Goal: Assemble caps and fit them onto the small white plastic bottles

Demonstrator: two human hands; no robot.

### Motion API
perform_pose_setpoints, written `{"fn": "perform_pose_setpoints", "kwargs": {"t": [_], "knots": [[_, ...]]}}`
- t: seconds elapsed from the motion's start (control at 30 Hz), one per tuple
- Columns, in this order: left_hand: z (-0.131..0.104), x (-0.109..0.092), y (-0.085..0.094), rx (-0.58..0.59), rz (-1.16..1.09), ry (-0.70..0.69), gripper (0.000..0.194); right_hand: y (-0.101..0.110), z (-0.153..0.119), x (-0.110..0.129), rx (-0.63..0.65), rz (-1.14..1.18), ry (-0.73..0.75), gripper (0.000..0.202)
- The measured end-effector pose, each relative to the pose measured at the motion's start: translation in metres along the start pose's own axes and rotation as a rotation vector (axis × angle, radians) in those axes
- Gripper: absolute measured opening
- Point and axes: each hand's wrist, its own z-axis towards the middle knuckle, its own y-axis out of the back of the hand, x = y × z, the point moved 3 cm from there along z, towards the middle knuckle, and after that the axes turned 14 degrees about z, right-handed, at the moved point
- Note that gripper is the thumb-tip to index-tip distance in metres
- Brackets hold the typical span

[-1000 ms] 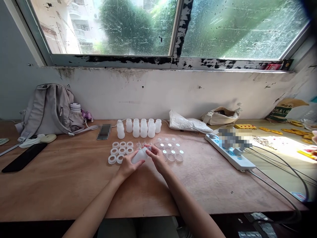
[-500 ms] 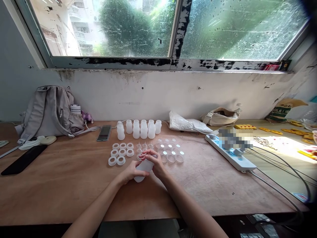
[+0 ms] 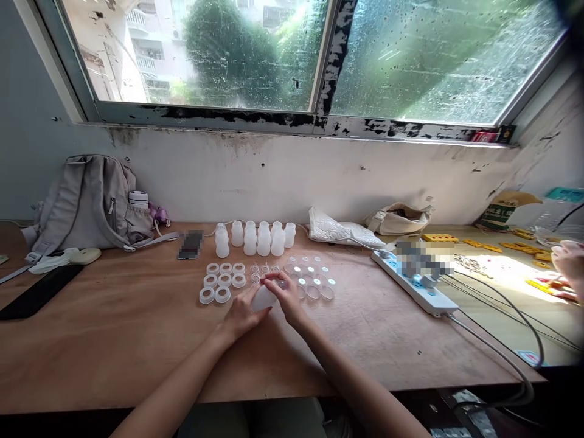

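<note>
A frosted white baby bottle [image 3: 263, 298] is held tilted above the table, its upper end away from me. My left hand [image 3: 241, 315] is wrapped around its body. At the bottle's top end, my right hand [image 3: 286, 297] has its fingers bent and closed over it, hiding what sits there. Just beyond my hands lie white screw rings [image 3: 238, 283] in rows, clear bottle nipples [image 3: 265, 268] in the middle, and transparent domed covers [image 3: 312, 293] to the right. Several more frosted bottles [image 3: 263, 241] stand upright behind them.
A grey backpack [image 3: 91, 207] and a black pouch [image 3: 43, 292] lie at the left, a phone [image 3: 190, 244] behind the rings. Right stand a white power strip [image 3: 413, 283] with trailing cables, a padded envelope [image 3: 340, 228] and a beige bag [image 3: 399, 218]. Another person's hand [image 3: 568, 261] shows far right.
My left hand has turned further over the bottle, covering more of it. Right fingers stay at its top end. The view has shifted slightly, and the other person's hand has come further into view.
</note>
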Motion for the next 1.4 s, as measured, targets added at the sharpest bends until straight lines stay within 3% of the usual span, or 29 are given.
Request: {"fn": "perform_pose_setpoints", "kwargs": {"t": [0.13, 0.23, 0.3, 0.37, 0.5, 0.63, 0.73, 0.8, 0.93, 1.1, 1.4], "knots": [[0.004, 0.007, 0.001, -0.138, 0.071, -0.055, 0.044, 0.015, 0.002, 0.02, 0.033, -0.428, 0.144, 0.027], [0.006, 0.013, 0.005, -0.24, 0.108, 0.011, 0.042, 0.035, 0.003, 0.037, -0.061, -0.798, 0.301, 0.026], [0.006, 0.015, 0.009, -0.303, 0.132, 0.052, 0.041, 0.051, 0.005, 0.042, -0.154, -1.095, 0.247, 0.029], [0.007, 0.018, 0.012, -0.354, 0.157, 0.072, 0.041, 0.063, 0.007, 0.041, -0.193, -1.323, 0.103, 0.034], [0.006, 0.02, 0.014, -0.364, 0.201, 0.05, 0.041, 0.073, 0.009, 0.035, -0.126, -1.469, -0.029, 0.035], [0.005, 0.02, 0.014, -0.359, 0.227, 0.027, 0.042, 0.067, 0.007, 0.032, 0.123, -1.349, 0.006, 0.021], [0.005, 0.021, 0.017, -0.399, 0.237, 0.047, 0.043, 0.061, 0.008, 0.028, 0.314, -1.187, 0.032, 0.032], [0.005, 0.023, 0.018, -0.422, 0.238, 0.058, 0.043, 0.059, 0.011, 0.025, 0.299, -1.098, 0.045, 0.037], [0.007, 0.028, 0.019, -0.44, 0.233, 0.073, 0.045, 0.054, 0.023, 0.022, 0.193, -0.972, 0.1, 0.026], [0.009, 0.034, 0.017, -0.414, 0.221, 0.121, 0.045, 0.043, 0.04, 0.035, 0.007, -0.349, 0.213, 0.031], [0.013, 0.032, 0.011, -0.357, 0.326, 0.079, 0.044, 0.041, 0.045, 0.0, 0.048, 0.106, 0.079, 0.031]]}}
